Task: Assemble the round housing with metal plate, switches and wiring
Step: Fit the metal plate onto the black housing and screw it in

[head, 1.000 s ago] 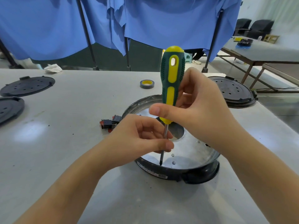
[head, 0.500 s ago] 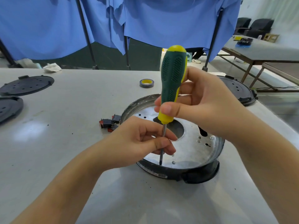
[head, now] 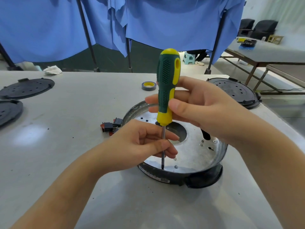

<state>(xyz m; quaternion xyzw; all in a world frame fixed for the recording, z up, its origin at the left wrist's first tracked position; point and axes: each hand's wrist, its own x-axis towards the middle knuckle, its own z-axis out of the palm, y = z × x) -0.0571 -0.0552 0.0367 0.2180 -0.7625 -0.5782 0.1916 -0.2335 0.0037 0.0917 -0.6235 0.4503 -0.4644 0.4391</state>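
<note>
The right hand (head: 203,111) is still twisting the screwdriver (head: 166,90) round, left hand (head: 140,146) pinching its shaft, tightening the metal plate (head: 194,154) down.

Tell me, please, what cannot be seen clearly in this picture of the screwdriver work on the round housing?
Head view only:
- Screw under the screwdriver tip: too small to tell if one is there.
- Left part of the metal plate: hidden by the left hand.
- Wiring: none visible; the plate covers the inside of the round housing.
- Label on the housing wall: too small to read.
- Switches: partly hidden behind the left hand.
- Right hand palm: turned away.
</note>
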